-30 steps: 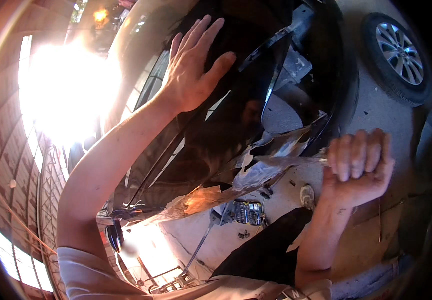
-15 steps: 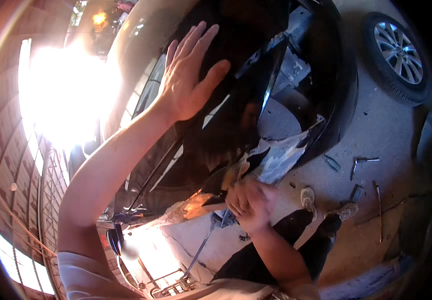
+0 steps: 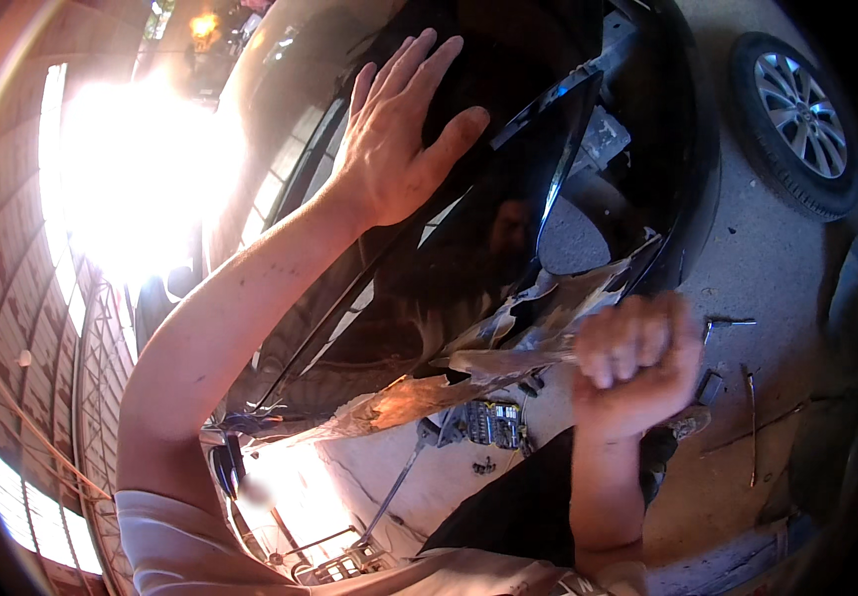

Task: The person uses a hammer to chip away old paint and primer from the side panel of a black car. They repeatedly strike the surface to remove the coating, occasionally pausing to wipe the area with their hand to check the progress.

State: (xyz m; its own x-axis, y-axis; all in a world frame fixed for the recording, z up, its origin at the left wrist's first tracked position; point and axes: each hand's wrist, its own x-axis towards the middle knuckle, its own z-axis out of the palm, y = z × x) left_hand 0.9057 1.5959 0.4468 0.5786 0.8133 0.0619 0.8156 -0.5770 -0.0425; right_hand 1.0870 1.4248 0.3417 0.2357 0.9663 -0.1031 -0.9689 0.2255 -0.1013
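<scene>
Right hand (image 3: 637, 363) has swung rightward, clenched on a thin strip (image 3: 518, 363); left hand (image 3: 397, 149) splayed.

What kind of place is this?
Probably a car repair workshop or a garage. You can see a dark car with a ragged lower edge, a loose wheel on the floor, and what looks like an open tool case.

One end of a blurred elongated object (image 3: 518, 363) is hidden in the blurred right hand (image 3: 637, 366); its kind cannot be told. The black car (image 3: 404, 313) is cut off above.
</scene>
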